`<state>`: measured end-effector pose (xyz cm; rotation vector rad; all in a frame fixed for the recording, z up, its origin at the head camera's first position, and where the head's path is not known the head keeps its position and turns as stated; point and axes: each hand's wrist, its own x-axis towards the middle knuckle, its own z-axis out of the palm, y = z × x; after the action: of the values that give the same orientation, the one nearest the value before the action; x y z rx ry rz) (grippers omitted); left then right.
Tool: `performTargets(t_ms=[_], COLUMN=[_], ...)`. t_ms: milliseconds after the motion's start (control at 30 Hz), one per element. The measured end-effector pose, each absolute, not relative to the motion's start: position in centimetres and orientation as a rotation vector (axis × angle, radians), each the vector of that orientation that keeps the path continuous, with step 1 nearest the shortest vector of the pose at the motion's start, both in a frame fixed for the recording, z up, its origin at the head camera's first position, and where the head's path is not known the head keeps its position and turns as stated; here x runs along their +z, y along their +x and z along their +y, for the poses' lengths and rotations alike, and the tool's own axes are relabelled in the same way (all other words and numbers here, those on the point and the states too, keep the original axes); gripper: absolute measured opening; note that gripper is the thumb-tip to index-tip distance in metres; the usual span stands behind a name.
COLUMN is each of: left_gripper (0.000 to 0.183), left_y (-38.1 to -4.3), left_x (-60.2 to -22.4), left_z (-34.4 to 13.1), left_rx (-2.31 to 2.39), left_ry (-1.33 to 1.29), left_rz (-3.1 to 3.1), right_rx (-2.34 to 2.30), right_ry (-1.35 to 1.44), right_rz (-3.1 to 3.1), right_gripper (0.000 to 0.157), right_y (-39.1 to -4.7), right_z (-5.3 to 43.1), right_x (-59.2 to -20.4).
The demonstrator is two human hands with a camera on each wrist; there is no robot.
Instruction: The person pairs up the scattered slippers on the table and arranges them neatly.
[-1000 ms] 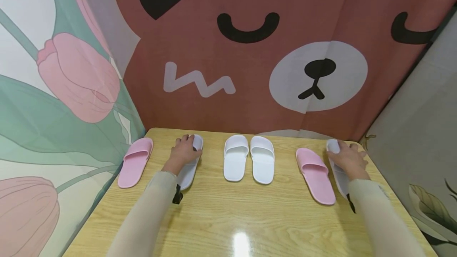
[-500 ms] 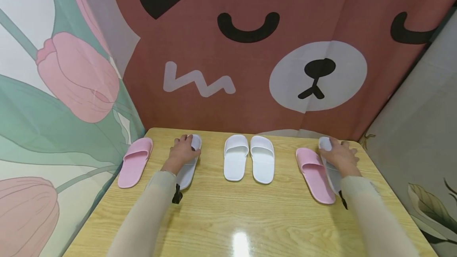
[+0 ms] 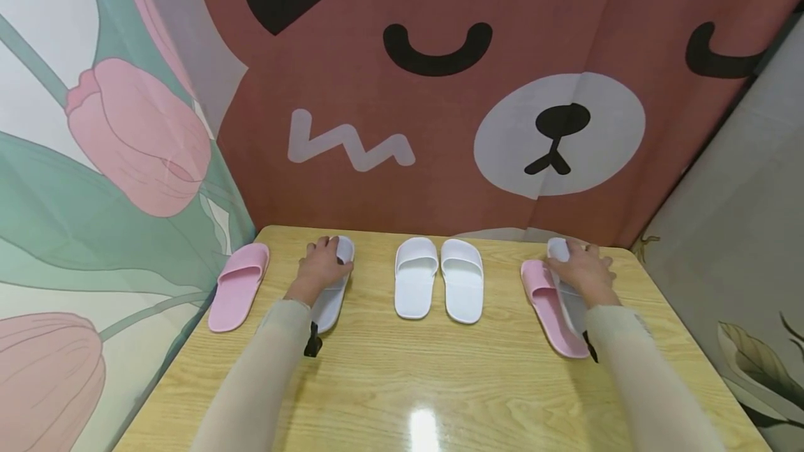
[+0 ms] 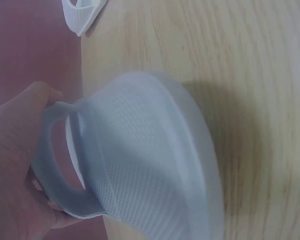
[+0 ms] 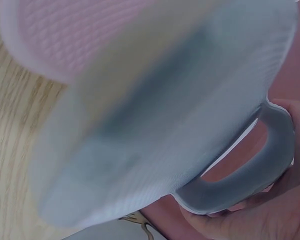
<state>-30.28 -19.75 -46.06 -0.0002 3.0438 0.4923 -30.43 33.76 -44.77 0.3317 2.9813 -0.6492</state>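
My left hand point(image 3: 319, 268) grips a light grey slipper point(image 3: 329, 309) by its strap, at the left part of the table. In the left wrist view that slipper's textured footbed point(image 4: 135, 145) is tilted over the wood, with a shadow beside it. At the right, my right hand point(image 3: 585, 273) grips another light grey slipper point(image 3: 574, 311) by the strap. It overlaps a pink slipper point(image 3: 553, 319) in the head view. The right wrist view shows the held slipper's sole point(image 5: 190, 95) tilted, with the pink footbed point(image 5: 65, 35) behind it.
Two white slippers point(image 3: 414, 291) lie side by side at mid-table, toes toward the back wall. A second pink slipper point(image 3: 235, 291) lies at the table's left edge. A wooden table point(image 3: 377, 382) meets the printed brown bear curtain point(image 3: 345, 194) at the back.
My right hand has carried its light grey slipper leftward, from beside the right pink slipper to over it. The left hand and its slipper have barely shifted.
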Motion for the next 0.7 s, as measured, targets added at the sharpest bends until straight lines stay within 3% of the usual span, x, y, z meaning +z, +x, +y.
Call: performTargets(t_ms=[700], left_gripper=[0.082], left_y=[-30.8], left_x=[-46.5], left_z=[-19.7], left_rx=[0.519], left_ry=[-0.014], left_rz=[3.046], right_rx=[-0.631], right_ry=[0.256], right_rz=[3.007], right_gripper=[0.085], right_y=[-31.4], right_z=[29.1], right_x=[-43.9])
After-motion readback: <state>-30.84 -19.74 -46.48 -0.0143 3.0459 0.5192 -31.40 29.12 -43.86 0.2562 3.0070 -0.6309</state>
